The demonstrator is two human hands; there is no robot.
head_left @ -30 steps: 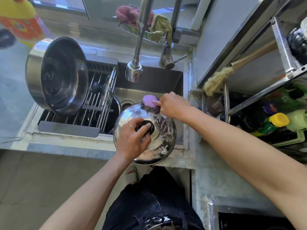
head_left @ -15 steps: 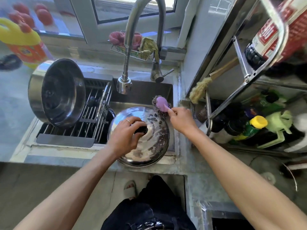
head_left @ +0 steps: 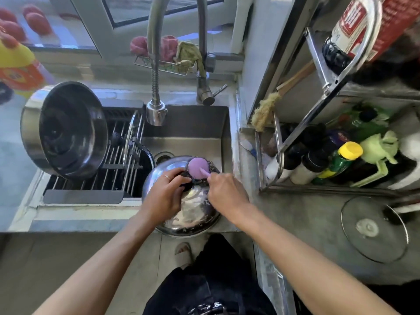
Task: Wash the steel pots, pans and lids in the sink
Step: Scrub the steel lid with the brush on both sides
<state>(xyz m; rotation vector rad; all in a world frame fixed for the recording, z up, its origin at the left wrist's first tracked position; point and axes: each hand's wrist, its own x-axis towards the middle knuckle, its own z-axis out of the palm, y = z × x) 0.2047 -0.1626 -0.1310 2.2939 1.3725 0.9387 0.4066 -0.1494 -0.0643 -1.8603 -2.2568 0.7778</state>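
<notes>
A soapy steel lid [head_left: 191,214] leans over the front edge of the sink [head_left: 188,137]. My left hand [head_left: 164,196] grips the lid's black knob, which my fingers hide. My right hand [head_left: 227,194] holds the handle of a purple scrubber [head_left: 198,167] with a steel-wool pad, pressed on the lid's far rim. A large steel pot [head_left: 63,130] lies on its side on the drying rack [head_left: 109,169] at the left. Another lid [head_left: 134,137] stands upright in the rack.
The faucet head [head_left: 156,112] hangs over the sink's back. A glass lid [head_left: 373,228] lies on the counter at the right. A steel shelf [head_left: 318,123] with several bottles and a brush [head_left: 264,112] stands right of the sink. A yellow bottle [head_left: 16,64] stands far left.
The scrubber and my right hand moved from the lid's right rim in toward its far middle, close to my left hand. The camera view tilted up.
</notes>
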